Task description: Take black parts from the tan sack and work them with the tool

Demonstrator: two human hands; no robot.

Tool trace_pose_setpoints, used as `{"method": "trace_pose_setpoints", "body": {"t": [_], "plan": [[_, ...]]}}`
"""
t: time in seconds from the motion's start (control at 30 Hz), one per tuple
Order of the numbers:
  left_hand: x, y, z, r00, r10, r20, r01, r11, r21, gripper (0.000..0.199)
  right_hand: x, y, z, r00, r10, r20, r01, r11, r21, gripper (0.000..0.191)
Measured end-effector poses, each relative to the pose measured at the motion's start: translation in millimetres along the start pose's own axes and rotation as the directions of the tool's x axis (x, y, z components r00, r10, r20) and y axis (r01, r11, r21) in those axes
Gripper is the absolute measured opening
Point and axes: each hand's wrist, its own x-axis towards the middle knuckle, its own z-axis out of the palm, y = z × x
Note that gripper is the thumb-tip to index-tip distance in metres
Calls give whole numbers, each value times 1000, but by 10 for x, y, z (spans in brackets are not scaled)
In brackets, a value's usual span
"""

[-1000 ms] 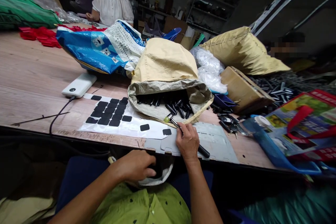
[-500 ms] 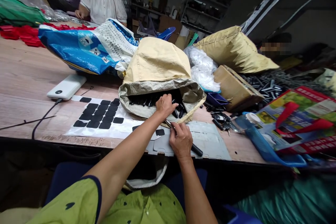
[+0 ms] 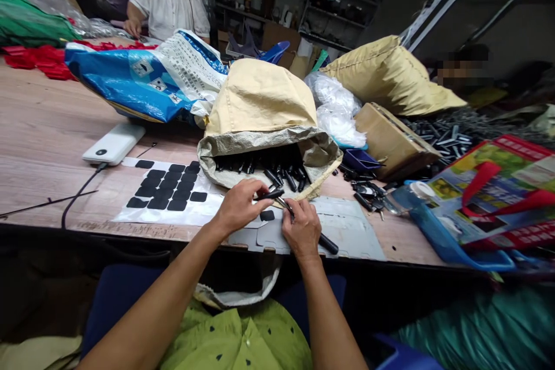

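Between the thumb and fingers of my left hand [image 3: 241,206] is a small black tube-shaped part [image 3: 274,193], held just in front of the sack's mouth. My right hand [image 3: 302,228] is closed round a black-handled tool [image 3: 328,244] with a thin metal shaft, its kind not clear. The shaft's tip meets or nearly meets the black part; my fingers hide the exact contact. Behind both hands lies a cream woven sack [image 3: 264,95] on its side, mouth towards me, with many similar black parts [image 3: 288,176] inside.
Left of the hands is a white sheet of black stickers [image 3: 167,188], near a cabled white power bank [image 3: 113,144]. A blue-and-white bag [image 3: 143,78] lies behind. To the right are a cardboard box [image 3: 392,139], a blue tray [image 3: 437,237] and a colourful bag [image 3: 498,196]. A person in white sits opposite.
My left hand has come out of the sack's mouth towards me, now with a black part in it. My right hand still holds the tool in nearly the same place.
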Motion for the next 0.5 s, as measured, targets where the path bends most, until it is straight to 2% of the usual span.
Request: {"method": "trace_pose_setpoints", "body": {"t": [0.07, 0.17, 0.33, 0.5], "plan": [[-234, -113, -55, 998, -31, 49, 28, 999, 42, 9, 0, -3, 1, 1000, 4, -1, -4, 1000, -4, 23], [-394, -279, -45, 995, -77, 60, 70, 991, 114, 10, 6, 4, 10, 1000, 0, -16, 0, 1000, -10, 22], [-375, -392, 1, 995, -59, 79, 50, 992, 118, 15, 25, 22, -14, 1000, -13, -9, 14, 999, 29, 25], [-367, -418, -12, 995, -55, 85, 49, 996, 74, 15, -59, -76, -202, 999, 33, -41, -25, 980, 195, 30]]}}
